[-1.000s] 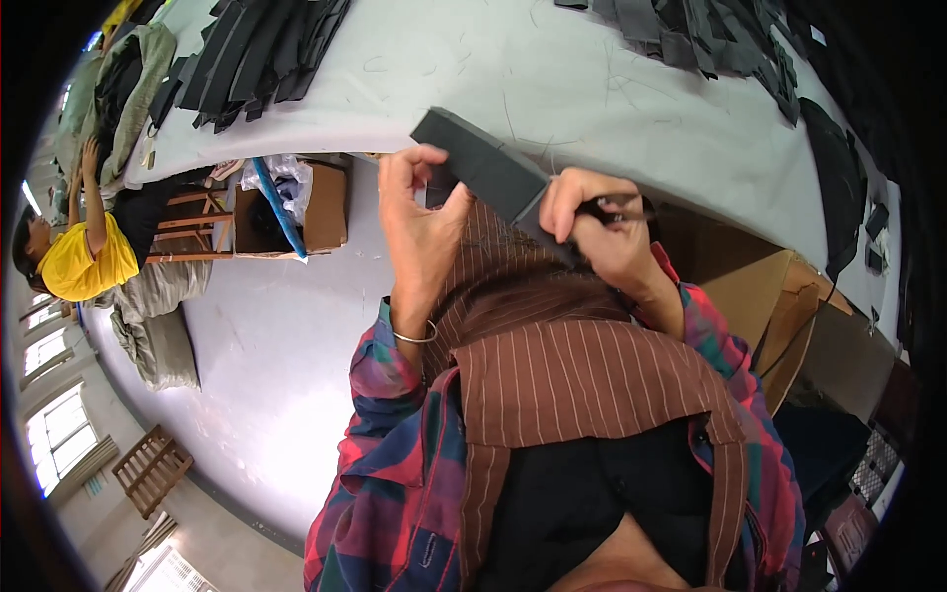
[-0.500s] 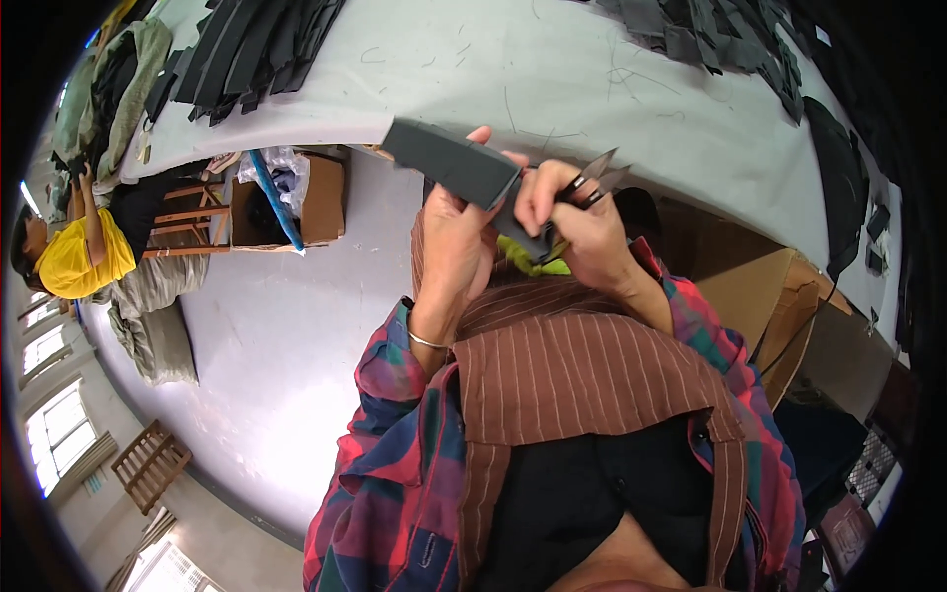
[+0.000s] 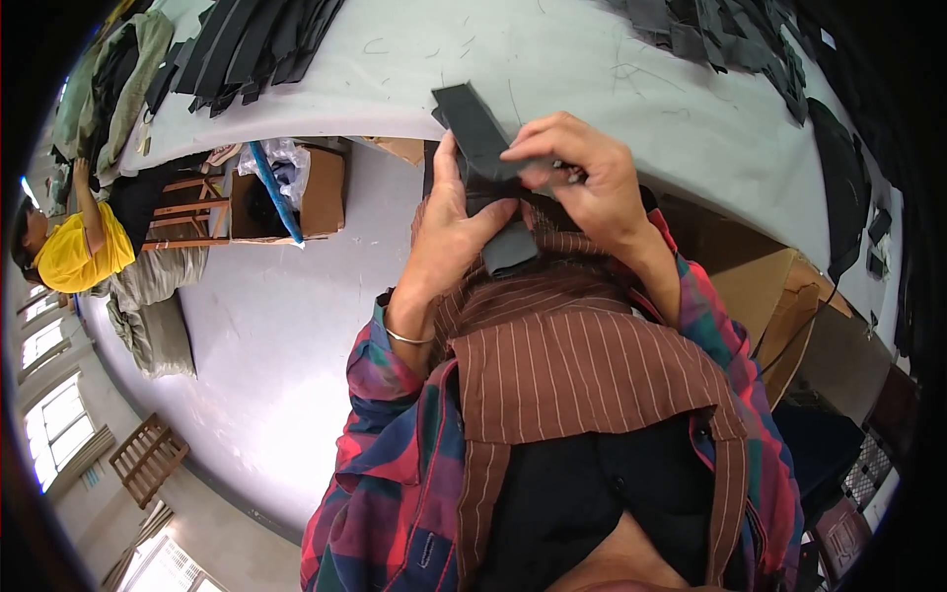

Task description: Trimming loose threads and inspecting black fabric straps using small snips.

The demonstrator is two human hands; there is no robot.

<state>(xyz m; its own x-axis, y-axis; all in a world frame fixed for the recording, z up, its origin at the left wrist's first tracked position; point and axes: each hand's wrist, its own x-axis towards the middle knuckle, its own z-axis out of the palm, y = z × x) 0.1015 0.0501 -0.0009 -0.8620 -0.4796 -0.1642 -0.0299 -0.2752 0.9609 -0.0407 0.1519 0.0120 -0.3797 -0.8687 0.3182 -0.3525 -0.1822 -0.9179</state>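
Since half a second ago: the dark grey fabric strip has swung from lying nearly level across both hands to standing almost on end, its top over the table edge, its bottom down by the apron. The scissors seen in the right hand then are now hidden or nearly so; only a dark bit shows past the knuckles, too small to tell.

Head view. Left hand comes up from the plaid sleeve, thumb pressed along the strip's left edge, fingers wrapped behind and closed on it. A thin bangle sits on that wrist. Right hand comes over from the right, fingertips bunched together and pinched on the strip just above the middle. Both hands touch the strip and sit close together, just in front of the pale table.

On the table: a heap of dark fabric pieces at far left, another dark heap at far right. Under the table, a cardboard box with a blue stick leaning in it. A brown striped apron covers the person's front. At far left, another person in a yellow shirt sits beside wooden furniture.
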